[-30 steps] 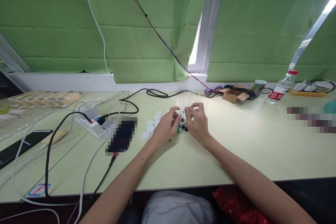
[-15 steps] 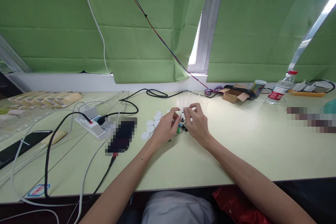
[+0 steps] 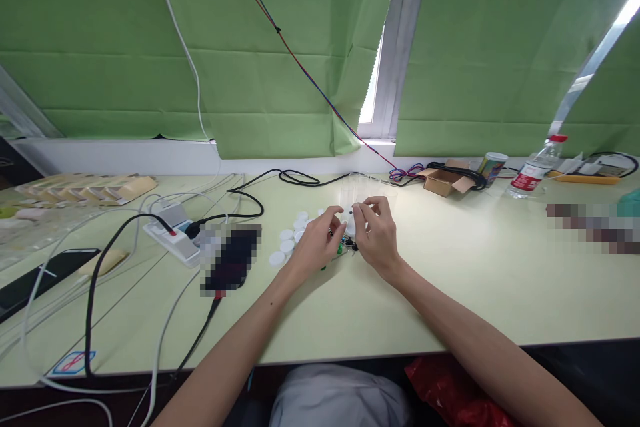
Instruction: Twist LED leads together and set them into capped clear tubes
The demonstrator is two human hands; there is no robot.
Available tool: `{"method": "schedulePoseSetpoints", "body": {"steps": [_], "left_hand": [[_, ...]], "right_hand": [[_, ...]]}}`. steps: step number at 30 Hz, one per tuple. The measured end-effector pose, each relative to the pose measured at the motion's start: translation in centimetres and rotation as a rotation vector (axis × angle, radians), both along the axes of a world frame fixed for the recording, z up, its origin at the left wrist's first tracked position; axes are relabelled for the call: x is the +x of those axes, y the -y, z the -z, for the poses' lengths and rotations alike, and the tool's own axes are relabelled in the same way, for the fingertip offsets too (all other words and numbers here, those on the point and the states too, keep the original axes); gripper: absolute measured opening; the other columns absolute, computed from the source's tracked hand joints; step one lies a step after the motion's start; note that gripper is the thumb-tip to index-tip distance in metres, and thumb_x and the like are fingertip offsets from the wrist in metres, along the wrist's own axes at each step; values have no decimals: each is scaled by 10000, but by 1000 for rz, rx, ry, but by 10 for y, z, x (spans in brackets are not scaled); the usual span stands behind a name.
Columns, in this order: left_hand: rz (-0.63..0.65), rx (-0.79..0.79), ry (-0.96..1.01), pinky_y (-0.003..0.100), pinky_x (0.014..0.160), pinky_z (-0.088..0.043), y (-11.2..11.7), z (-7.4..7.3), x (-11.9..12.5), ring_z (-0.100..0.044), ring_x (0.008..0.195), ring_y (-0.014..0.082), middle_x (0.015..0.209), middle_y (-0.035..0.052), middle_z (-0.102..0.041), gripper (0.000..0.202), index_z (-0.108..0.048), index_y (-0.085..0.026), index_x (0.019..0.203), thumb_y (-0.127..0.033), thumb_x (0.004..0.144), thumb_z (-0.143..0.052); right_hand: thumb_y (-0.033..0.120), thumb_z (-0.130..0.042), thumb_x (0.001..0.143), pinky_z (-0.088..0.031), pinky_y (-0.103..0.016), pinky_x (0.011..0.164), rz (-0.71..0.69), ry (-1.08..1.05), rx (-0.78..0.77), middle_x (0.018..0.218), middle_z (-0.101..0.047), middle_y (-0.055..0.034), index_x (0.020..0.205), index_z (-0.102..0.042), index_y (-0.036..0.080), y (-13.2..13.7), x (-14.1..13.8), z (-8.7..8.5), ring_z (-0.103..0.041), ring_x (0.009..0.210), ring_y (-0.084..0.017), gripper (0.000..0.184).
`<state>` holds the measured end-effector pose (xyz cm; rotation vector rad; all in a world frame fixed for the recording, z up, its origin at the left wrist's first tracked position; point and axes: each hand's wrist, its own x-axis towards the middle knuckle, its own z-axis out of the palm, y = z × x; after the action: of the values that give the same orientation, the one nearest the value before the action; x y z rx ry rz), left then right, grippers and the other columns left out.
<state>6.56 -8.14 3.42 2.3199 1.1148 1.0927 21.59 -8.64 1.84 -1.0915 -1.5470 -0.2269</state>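
My left hand (image 3: 317,239) is over the left side of a small pile of parts, fingers curved, with the thumb and forefinger apart. My right hand (image 3: 376,235) pinches a small dark part (image 3: 351,212) between thumb and forefinger, too tiny to name. Below and between the hands lie dark electronic-looking parts (image 3: 353,244) and a green piece (image 3: 340,249), partly covered by the fingers. Several round white lids (image 3: 286,246) lie left of my left hand. Clear plastic containers (image 3: 356,188) stand just beyond my fingertips.
A white power strip (image 3: 175,240) with cables and a blurred dark device (image 3: 233,259) lie to the left. A phone (image 3: 45,277) is farther left. At the back right are a cardboard box (image 3: 445,181), a can (image 3: 491,169) and a water bottle (image 3: 535,170).
My right fingers have shifted slightly right, and the small dark part now shows at their tips. A whitish patch is visible beside them. My left hand has barely moved.
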Motion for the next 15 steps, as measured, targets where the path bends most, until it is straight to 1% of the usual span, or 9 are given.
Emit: {"method": "schedulePoseSetpoints", "body": {"steps": [2, 4, 7, 10, 12, 15], "left_hand": [[-12, -6, -11, 274, 632, -461, -2, 2, -1, -577, 698, 145, 840, 16, -634, 289, -474, -232, 1188, -363, 933, -436], [-43, 11, -19, 288, 671, -470, -4, 4, -2, -592, 781, 161, 924, 36, -632, 321, -465, -231, 1204, -368, 914, -477], [-77, 72, -31, 332, 798, -474, -6, 6, -3, -584, 960, 201, 1073, 67, -609, 398, -459, -228, 1224, -355, 862, -564], [-41, 82, -36, 369, 882, -454, -5, 6, -2, -555, 1048, 222, 1145, 75, -585, 437, -460, -234, 1236, -330, 832, -600], [1, 59, -40, 378, 896, -448, -3, 5, -2, -546, 1062, 227, 1150, 80, -581, 431, -465, -233, 1239, -314, 835, -590], [42, 34, -52, 371, 885, -447, -1, 2, -2, -544, 1059, 228, 1135, 81, -586, 365, -490, -226, 1208, -294, 854, -551]], "right_hand": [[268, -427, 968, -425, -236, 505, -18, -19, 25, 962, -511, -96, 916, -675, 164, 0, 0, 0, -500, 672, -120, 273], [260, -424, 969, -460, -262, 550, -38, -38, 58, 963, -511, -99, 921, -675, 159, 0, -1, 0, -503, 673, -122, 274], [247, -418, 970, -497, -301, 621, -89, -61, 107, 951, -516, -102, 924, -674, 160, 1, -2, -1, -536, 722, -142, 274], [234, -414, 969, -517, -322, 658, -158, -69, 121, 928, -524, -99, 939, -670, 166, 3, -4, -1, -568, 782, -164, 267], [225, -408, 969, -523, -327, 666, -202, -61, 123, 913, -533, -94, 952, -667, 170, 6, -5, -1, -578, 788, -168, 265], [214, -406, 966, -520, -318, 647, -253, -47, 148, 885, -540, -88, 954, -665, 168, 9, -7, -1, -582, 773, -165, 263]]}}
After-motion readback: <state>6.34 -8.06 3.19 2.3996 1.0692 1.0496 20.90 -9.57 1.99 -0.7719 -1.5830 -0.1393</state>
